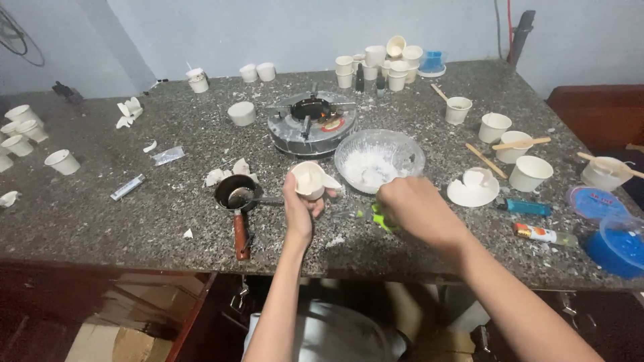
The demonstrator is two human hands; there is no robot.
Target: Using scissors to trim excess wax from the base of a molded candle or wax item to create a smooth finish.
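My left hand (299, 209) holds a torn white paper cup (310, 179) tilted on its side, its mouth toward me, above the speckled stone counter (100, 214). My right hand (414, 209) is closed on a small green tool (380, 218) just right of the cup, low over the counter. A clear glass bowl (380, 161) with white powder sits right behind both hands. To the left of the cup lies a small black pan (232, 190) with a spoon in it and a reddish-brown handle.
A round metal burner (310, 124) stands behind the bowl. Several white paper cups, some with wooden sticks, are spread at the back (376, 64), right (530, 173) and left (62, 161). Two lighters (526, 207), blue lids (614, 245) and paper scraps (227, 174) lie about.
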